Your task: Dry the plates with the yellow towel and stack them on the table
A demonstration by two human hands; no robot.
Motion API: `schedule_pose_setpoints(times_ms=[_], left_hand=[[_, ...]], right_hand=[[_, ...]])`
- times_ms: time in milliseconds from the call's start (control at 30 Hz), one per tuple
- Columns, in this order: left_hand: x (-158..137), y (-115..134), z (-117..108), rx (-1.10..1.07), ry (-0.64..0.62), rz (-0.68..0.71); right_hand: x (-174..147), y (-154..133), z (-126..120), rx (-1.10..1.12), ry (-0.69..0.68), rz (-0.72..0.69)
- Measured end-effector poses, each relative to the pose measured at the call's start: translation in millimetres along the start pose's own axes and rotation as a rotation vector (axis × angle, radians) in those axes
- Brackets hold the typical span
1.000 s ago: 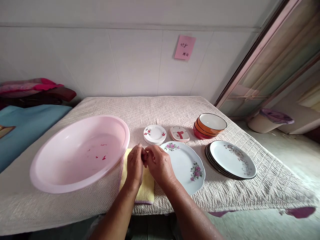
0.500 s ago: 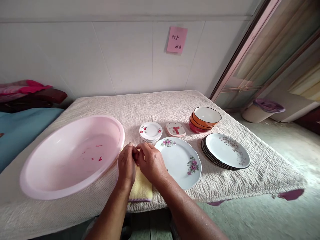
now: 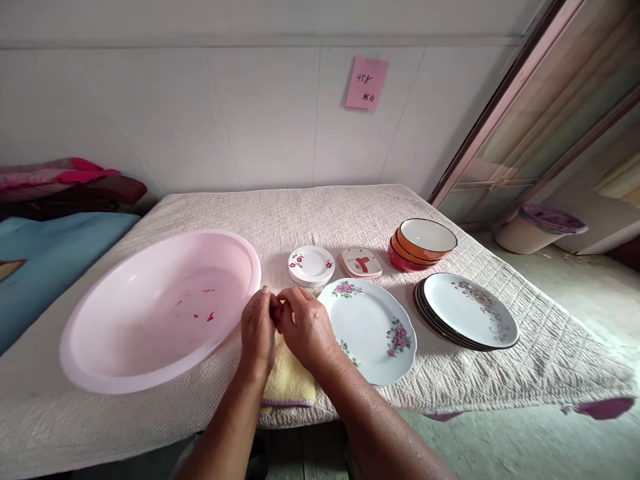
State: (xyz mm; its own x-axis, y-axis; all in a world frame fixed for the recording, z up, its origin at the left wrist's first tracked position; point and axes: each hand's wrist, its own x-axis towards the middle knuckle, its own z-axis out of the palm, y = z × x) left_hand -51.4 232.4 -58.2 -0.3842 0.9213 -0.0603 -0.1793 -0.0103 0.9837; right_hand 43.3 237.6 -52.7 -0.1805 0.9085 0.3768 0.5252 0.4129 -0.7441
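Observation:
My left hand (image 3: 259, 328) and my right hand (image 3: 306, 327) are brought together, fingers curled and touching, above a folded yellow cloth (image 3: 290, 380) with a purple edge. Whether anything sits between the fingers is hidden. Just left of them stands a large pink basin (image 3: 100, 333) with small red marks on its bottom. Partly behind my right hand lies a white scalloped plate (image 3: 367, 327) with purple flowers. Small white plates (image 3: 313, 263) with red flowers are stacked beyond my hands, beside a squarish dish (image 3: 363, 263) with a red figure.
Orange and red bowls (image 3: 425, 240) are stacked at the back right, with dark-rimmed plates (image 3: 465, 307) piled in front. A quilted cover (image 3: 280, 212) spreads over the table. Blue fabric (image 3: 60, 247) lies at left; a lined bin (image 3: 530, 230) stands on the floor.
The view has shifted slightly, so the dishes and basin appear further right. My hands stay pressed together in nearly the same pose.

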Motion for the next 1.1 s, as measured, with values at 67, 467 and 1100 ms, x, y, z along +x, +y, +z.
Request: schedule_pose_setpoints(times_ms=[67, 467, 1100], left_hand=[[-0.1, 0.4, 0.6, -0.015, 0.004, -0.009], [-6.2, 3.0, 5.9, 0.090, -0.038, 0.051], [-7.5, 4.1, 3.2, -0.067, -0.095, 0.022]], right_hand=[[0.2, 0.3, 0.9, -0.013, 0.003, -0.004], [-1.8, 4.3, -3.2, -0.016, 0.019, -0.014], [-3.2, 11.0, -1.7, 0.020, -0.050, -0.028]])
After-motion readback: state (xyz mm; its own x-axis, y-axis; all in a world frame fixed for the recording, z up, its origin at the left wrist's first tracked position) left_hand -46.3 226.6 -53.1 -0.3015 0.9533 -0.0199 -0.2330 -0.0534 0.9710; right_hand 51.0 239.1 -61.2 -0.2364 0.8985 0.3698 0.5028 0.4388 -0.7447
